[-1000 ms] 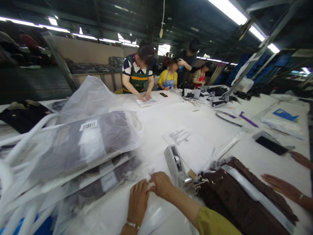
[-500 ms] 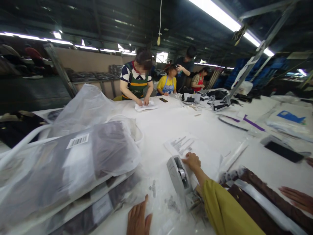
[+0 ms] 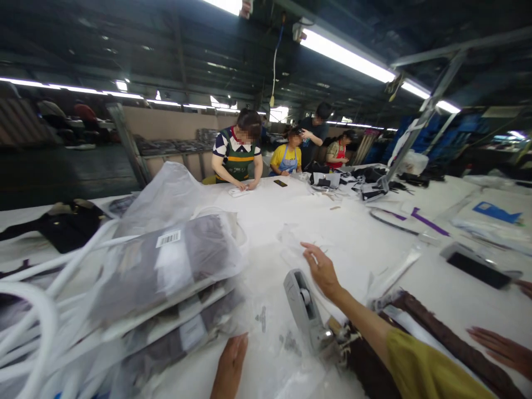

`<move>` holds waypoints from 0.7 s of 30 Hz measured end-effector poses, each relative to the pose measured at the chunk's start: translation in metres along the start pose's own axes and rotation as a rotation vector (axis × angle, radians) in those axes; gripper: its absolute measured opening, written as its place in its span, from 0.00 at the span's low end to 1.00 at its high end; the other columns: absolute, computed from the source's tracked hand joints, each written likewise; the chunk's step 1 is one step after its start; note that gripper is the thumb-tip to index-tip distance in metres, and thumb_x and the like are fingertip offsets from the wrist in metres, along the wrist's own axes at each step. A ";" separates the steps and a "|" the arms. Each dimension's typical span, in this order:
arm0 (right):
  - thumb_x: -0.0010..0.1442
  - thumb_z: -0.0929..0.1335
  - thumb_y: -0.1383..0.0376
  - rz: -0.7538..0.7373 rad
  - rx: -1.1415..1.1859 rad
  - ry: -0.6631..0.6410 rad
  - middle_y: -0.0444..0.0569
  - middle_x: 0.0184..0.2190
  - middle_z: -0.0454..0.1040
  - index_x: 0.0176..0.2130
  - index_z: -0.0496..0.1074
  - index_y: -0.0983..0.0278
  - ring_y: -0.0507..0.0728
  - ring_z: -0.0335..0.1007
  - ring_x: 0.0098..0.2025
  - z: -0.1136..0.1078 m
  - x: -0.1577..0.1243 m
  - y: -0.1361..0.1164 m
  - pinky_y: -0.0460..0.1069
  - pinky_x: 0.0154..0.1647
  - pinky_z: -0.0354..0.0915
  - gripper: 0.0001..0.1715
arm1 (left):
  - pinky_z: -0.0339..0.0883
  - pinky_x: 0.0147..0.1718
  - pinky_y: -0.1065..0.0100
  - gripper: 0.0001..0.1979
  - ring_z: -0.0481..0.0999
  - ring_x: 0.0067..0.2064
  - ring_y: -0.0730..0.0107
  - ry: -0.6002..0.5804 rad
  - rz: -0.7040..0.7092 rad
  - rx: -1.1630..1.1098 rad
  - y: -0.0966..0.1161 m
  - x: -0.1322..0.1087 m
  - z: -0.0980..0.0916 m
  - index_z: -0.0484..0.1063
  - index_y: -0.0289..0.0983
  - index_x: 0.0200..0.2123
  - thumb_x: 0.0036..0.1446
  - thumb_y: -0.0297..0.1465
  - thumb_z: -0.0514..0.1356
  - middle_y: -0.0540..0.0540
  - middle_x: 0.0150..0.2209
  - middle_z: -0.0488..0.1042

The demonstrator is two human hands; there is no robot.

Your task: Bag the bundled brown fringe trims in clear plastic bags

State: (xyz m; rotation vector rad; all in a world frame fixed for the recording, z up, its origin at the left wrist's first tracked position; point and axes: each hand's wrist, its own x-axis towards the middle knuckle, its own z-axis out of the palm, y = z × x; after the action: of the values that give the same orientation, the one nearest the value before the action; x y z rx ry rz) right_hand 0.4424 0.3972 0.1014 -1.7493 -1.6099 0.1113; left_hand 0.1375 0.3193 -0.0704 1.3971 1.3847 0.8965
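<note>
My left hand [image 3: 230, 366] lies flat and open on a clear plastic bag [image 3: 270, 343] at the table's near edge. My right hand [image 3: 322, 271] reaches forward past a grey tape dispenser [image 3: 305, 316], its thumb and fingers pinched on a thin clear plastic bag [image 3: 293, 241] that is lifted slightly off the white table [image 3: 332, 221]. A dark brown garment [image 3: 419, 327] lies under my right forearm, beside the dispenser.
A stack of bagged dark garments [image 3: 174, 271] with a barcode label sits at the left, with white tubing [image 3: 33, 310] in front of it. Another person's hand [image 3: 499, 349] rests at the right edge. A black device [image 3: 474, 263] lies at the right. Several co-workers [image 3: 236, 158] work at the far side.
My right hand left my left hand, went past the tape dispenser and took up the thin plastic bag. My left hand slid back toward me and flattened. The view tilted upward.
</note>
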 end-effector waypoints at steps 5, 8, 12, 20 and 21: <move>0.65 0.60 0.64 -0.668 0.304 -0.817 0.47 0.58 0.71 0.42 0.75 0.57 0.55 0.59 0.64 -0.030 -0.125 -0.070 0.58 0.68 0.50 0.15 | 0.69 0.52 0.46 0.43 0.73 0.55 0.51 -0.060 -0.401 -0.612 0.042 -0.065 -0.025 0.70 0.38 0.52 0.52 0.63 0.38 0.37 0.53 0.75; 0.64 0.61 0.65 -0.703 0.372 -1.151 0.45 0.61 0.66 0.44 0.74 0.55 0.53 0.55 0.66 -0.047 -0.185 -0.089 0.58 0.70 0.43 0.15 | 0.70 0.50 0.45 0.47 0.75 0.52 0.49 -0.098 -0.415 -0.786 0.054 -0.119 -0.047 0.72 0.39 0.49 0.48 0.66 0.36 0.35 0.46 0.79; 0.61 0.64 0.69 -0.728 0.481 -1.207 0.43 0.58 0.69 0.43 0.76 0.52 0.53 0.59 0.64 -0.055 -0.228 -0.090 0.57 0.69 0.48 0.16 | 0.71 0.47 0.47 0.38 0.78 0.47 0.51 -0.058 -0.487 -0.796 0.041 -0.180 -0.059 0.72 0.40 0.48 0.44 0.62 0.55 0.38 0.43 0.80; 0.62 0.65 0.66 -1.024 0.145 -0.980 0.52 0.50 0.76 0.38 0.76 0.62 0.59 0.62 0.61 -0.054 -0.271 -0.076 0.62 0.66 0.52 0.09 | 0.74 0.33 0.60 0.19 0.78 0.30 0.64 0.053 -0.636 -0.375 0.022 -0.243 -0.052 0.69 0.39 0.31 0.47 0.49 0.58 0.47 0.27 0.77; 0.63 0.65 0.64 -0.952 0.112 -0.939 0.52 0.49 0.77 0.39 0.75 0.63 0.60 0.64 0.59 -0.055 -0.279 -0.081 0.63 0.65 0.53 0.10 | 0.73 0.31 0.62 0.18 0.77 0.28 0.65 0.065 -0.642 -0.312 0.023 -0.247 -0.053 0.69 0.39 0.30 0.46 0.49 0.58 0.48 0.24 0.76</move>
State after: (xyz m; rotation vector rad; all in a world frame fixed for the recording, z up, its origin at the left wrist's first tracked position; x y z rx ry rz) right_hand 0.3463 0.1187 0.0731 -0.6584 -2.8611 0.5998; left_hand 0.0707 0.0832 -0.0046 0.6268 1.5323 0.6869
